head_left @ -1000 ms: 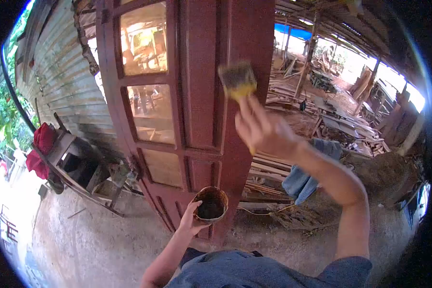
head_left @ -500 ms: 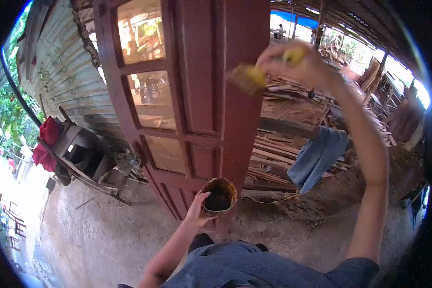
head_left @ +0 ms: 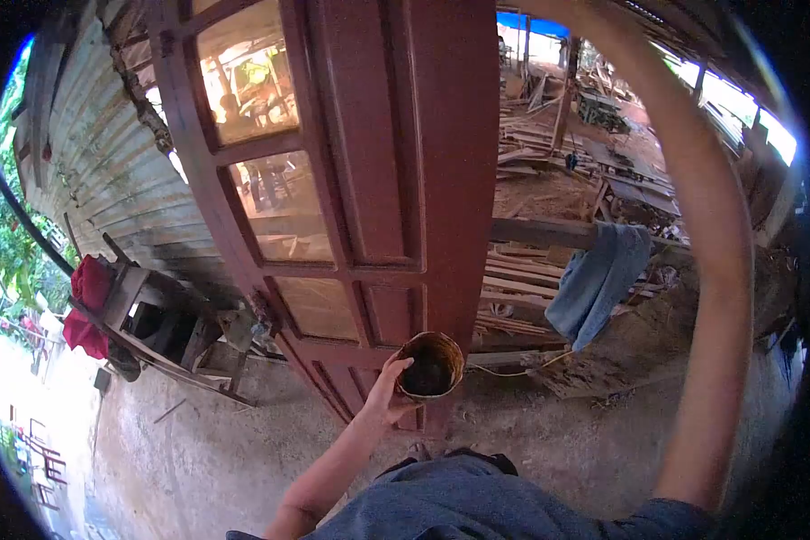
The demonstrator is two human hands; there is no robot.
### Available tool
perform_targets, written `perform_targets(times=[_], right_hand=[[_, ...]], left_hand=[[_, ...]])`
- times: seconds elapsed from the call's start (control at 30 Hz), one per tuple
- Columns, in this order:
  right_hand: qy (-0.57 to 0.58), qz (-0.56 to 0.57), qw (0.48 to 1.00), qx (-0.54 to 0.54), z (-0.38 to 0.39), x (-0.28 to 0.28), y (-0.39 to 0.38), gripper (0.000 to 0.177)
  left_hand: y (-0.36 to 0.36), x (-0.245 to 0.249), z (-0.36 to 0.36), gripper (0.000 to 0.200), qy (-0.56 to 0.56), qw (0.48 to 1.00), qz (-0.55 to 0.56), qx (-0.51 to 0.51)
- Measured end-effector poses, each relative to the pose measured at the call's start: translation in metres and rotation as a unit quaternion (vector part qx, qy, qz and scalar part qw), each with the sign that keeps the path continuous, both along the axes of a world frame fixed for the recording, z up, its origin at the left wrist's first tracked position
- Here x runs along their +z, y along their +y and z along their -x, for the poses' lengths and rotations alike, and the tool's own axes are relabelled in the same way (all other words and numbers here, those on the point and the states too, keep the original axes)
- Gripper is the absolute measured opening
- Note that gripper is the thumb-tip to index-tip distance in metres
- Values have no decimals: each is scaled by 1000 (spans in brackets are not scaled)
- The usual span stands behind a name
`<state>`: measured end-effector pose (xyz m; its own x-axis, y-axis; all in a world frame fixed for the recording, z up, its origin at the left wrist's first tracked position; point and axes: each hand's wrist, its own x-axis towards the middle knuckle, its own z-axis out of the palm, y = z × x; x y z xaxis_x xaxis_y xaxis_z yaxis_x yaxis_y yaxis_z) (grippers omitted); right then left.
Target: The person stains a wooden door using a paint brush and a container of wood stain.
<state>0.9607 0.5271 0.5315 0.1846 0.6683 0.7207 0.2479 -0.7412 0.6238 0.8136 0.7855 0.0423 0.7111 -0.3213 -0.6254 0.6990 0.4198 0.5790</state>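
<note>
My left hand [head_left: 391, 394] is wrapped round a round can [head_left: 429, 364], whose rim is stained and whose inside is dark. The can is held in front of the lower part of a reddish-brown panelled door [head_left: 459, 180]. Three glass panes show on the door's left side, with a bright pane [head_left: 248, 83] near the top. My right arm reaches up along the right side, past the top edge of the view; the right hand and anything in it are out of sight.
A blue cloth [head_left: 598, 281] hangs over a wooden beam [head_left: 544, 233] on the right, with stacked planks behind. At the left a red cloth [head_left: 90, 282] lies on a wooden frame beside a corrugated wall [head_left: 139, 180]. Concrete floor [head_left: 216, 459] lies below.
My right hand, with the yellow thing it held, has moved up and out of view. The view has shifted slightly, and the can in my left hand appears a little farther right.
</note>
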Motion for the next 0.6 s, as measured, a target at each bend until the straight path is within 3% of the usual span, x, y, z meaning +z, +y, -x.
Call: perform_targets(times=[0.07, 0.1, 0.13, 0.17, 0.33, 0.4, 0.5, 0.53, 0.57, 0.6], right_hand=[[23, 68, 994, -81, -10, -42, -2, 22], [-49, 107, 993, -29, 3, -71, -1, 22], [-204, 143, 968, 17, 7, -101, 3, 11], [-127, 141, 980, -56, 18, -131, 6, 12], [14, 208, 978, 10, 88, -258, 11, 29], [80, 232, 968, 59, 110, -302, 6, 15], [164, 194, 957, 139, 138, -342, -7, 14], [355, 61, 916, 177, 147, -349, -13, 14], [525, -77, 822, 206, 154, -353, -20, 14], [522, -76, 823, 211, 160, -354, -27, 14]], left_hand=[[-2, -5, 3, 59, 9, 1000, 19, -8], [-3, -7, 4, 60, 14, 999, 38, -10], [-5, -2, 6, 60, 19, 999, 38, -11], [-7, 6, 8, 60, 33, 999, 8, -17], [-8, -4, 20, 47, 32, 999, -15, -4], [-17, 1, 25, 47, 4, 998, -29, 59], [-25, -7, 33, 60, 4, 994, -49, 96], [-27, -20, 33, 59, -5, 995, -8, 102], [-33, -34, 38, 59, -8, 994, -8, 107], [-40, -31, 43, 59, -4, 994, -14, 108]])
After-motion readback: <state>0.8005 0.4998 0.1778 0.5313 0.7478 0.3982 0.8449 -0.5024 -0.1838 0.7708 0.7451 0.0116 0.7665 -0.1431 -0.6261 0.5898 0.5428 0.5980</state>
